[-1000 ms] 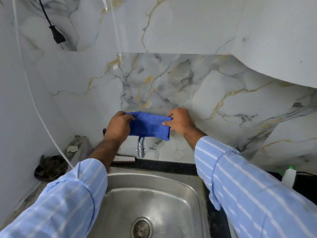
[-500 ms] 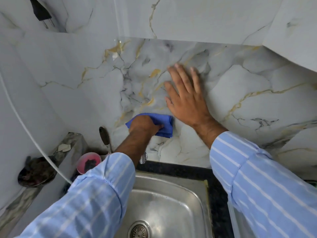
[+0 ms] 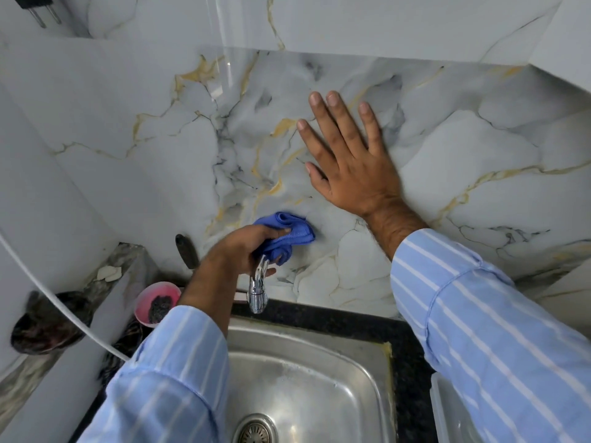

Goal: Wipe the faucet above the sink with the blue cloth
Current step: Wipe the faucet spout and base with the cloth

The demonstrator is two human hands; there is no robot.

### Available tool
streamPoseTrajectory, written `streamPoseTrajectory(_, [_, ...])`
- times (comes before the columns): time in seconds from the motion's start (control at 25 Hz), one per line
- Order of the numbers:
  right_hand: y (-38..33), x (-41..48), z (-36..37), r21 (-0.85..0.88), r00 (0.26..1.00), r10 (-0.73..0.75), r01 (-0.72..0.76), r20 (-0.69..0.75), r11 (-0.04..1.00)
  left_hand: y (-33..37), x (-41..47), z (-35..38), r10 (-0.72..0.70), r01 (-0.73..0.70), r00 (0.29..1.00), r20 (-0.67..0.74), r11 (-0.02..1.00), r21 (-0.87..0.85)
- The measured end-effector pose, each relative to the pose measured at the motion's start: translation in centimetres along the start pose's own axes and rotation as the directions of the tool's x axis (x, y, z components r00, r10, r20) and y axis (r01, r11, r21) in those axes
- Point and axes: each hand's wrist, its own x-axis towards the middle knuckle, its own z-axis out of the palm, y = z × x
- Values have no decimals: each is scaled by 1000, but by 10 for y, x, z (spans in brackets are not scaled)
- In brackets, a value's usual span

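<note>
Left hand (image 3: 243, 247) grips blue cloth (image 3: 284, 233), apparently hiding the faucet's (image 3: 258, 289) top; right hand (image 3: 348, 161) spread.

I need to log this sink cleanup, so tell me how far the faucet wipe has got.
Done: the blue cloth is picked up, bunched in the left hand.
In hand: that hand presses the cloth around the top of the faucet at the wall, while the right hand lies flat and open on the marble wall.
Left: the chrome spout below the cloth is uncovered, seemingly not yet wiped.
</note>
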Motion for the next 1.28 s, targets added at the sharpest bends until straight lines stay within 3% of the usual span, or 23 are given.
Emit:
streamPoseTrajectory(0.08, [0, 1, 0, 2, 1000, 3, -3, 0, 1000, 4, 3, 21, 99, 10, 974, -204, 880, 474])
streamPoseTrajectory(0.12, [1, 1, 0, 7, 1000, 3, -3, 1, 1000, -1, 5, 33, 165, 116, 932, -323, 708, 697])
streamPoseTrajectory(0.16, [1, 0, 0, 9, 1000, 4, -4, -2, 1000, -14, 3, 34, 194, 106, 949, -250, 549, 829])
streamPoseTrajectory(0.2, [1, 0, 0, 7, 1000, 6, -6, -6, 1000, -21, 1, 35, 190, 81, 962, -194, 482, 872])
streamPoseTrajectory(0.28, [1, 1, 0, 14, 1000, 5, -4, -11, 1000, -15, 14, 26, 59, 159, 973, -225, 538, 828])
streamPoseTrajectory(0.32, [0, 1, 0, 18, 1000, 1, -1, -13, 1000, -8, 21, 18, 18, 187, 963, -267, 667, 721])
streamPoseTrajectory(0.4, [0, 2, -1, 12, 1000, 7, -7, -12, 1000, -6, 22, 6, 52, 2, 985, -165, 950, 312])
streamPoseTrajectory(0.44, [1, 1, 0, 13, 1000, 8, -8, -10, 1000, -8, 14, 0, 26, -24, 997, -72, 999, 30])
streamPoseTrajectory(0.48, [1, 0, 0, 10, 1000, 4, -4, -5, 1000, -12, 6, -6, 10, -2, 999, 31, 970, -243])
streamPoseTrajectory(0.52, [1, -1, 0, 6, 1000, 0, 0, 3, 1000, -17, -4, -9, 18, 35, 992, 128, 916, -399])
streamPoseTrajectory(0.56, [0, -1, 0, 2, 1000, -2, 2, 5, 1000, -23, 3, -13, 37, 38, 986, 160, 897, -441])
streamPoseTrajectory(0.6, [0, 0, 0, 2, 1000, 0, 0, 5, 1000, -23, 0, -11, 35, 37, 985, 166, 911, -411])
streamPoseTrajectory(0.68, [-1, 0, -1, 9, 1000, 1, -1, 8, 1000, -20, -1, -2, 44, -37, 998, 35, 980, -198])
streamPoseTrajectory(0.76, [-1, 0, -2, -8, 1000, 4, -4, 3, 1000, -17, -5, 7, 210, -203, 973, -98, 976, 81])
streamPoseTrajectory(0.84, [-1, 0, -2, -10, 1000, 4, -4, 5, 1000, -21, -6, 8, 366, -338, 926, -94, 912, 233])
streamPoseTrajectory(0.92, [-1, 0, -3, -9, 1000, 9, -9, 10, 1000, -31, -12, 3, 417, -394, 908, -37, 881, 263])
streamPoseTrajectory(1.0, [-2, 0, -2, -11, 1000, 5, -5, 17, 1000, -47, -25, 0, 447, -438, 894, -10, 879, 187])
streamPoseTrajectory(1.16, [-1, 1, -4, -8, 1000, 8, -8, 21, 1000, -81, -40, 3, 540, -531, 838, -83, 840, 112])
streamPoseTrajectory(1.28, [-2, 0, -3, -6, 999, 2, -2, 34, 1000, -104, -34, -3, 576, -547, 811, -108, 810, 213])
